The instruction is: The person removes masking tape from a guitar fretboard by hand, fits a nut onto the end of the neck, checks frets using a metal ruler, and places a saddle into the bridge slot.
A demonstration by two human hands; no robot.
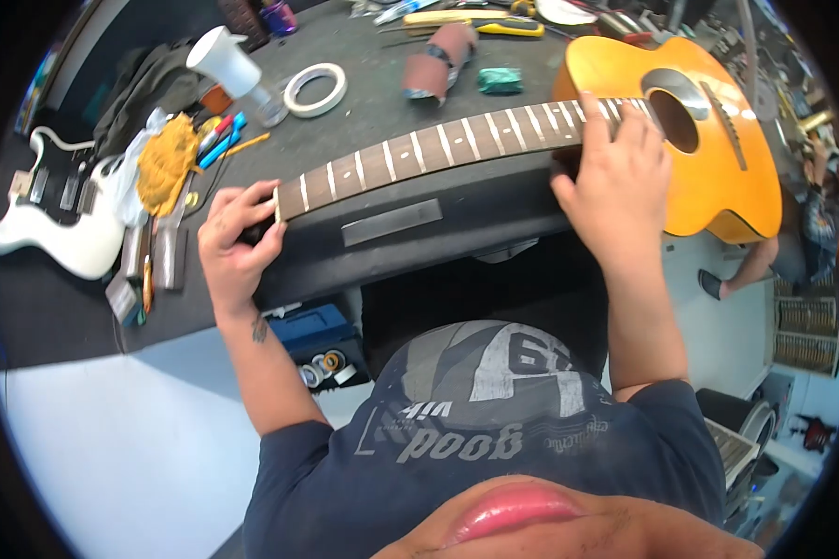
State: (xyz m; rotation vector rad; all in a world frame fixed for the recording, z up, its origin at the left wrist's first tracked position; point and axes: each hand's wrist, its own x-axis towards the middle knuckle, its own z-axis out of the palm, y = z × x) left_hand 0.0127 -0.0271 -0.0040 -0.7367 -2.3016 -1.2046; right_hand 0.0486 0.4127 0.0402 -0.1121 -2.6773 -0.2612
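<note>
An acoustic guitar with an orange-yellow body point(760, 177) lies across the bench, and no strings show on it. Its dark fretboard point(429, 149) with pale frets runs left from the soundhole. At the nut end, my left hand point(233, 228) is closed around the end of the guitar neck, thumb on the near side and fingers on top. My right hand point(620, 177) rests with fingers stretched over the upper frets beside the body, its thumb apart near the neck's front edge. A flat dark strip point(391, 223) lies on the black bench edge in front of the neck.
A white electric guitar body point(61, 233) lies far left, near a yellow cloth point(166, 163). Behind the neck are a masking tape roll point(315, 89), a white cup-shaped object point(224, 61), a brown sandpaper roll point(438, 63) and a green packet point(501, 81). Another person's leg point(750, 267) shows right.
</note>
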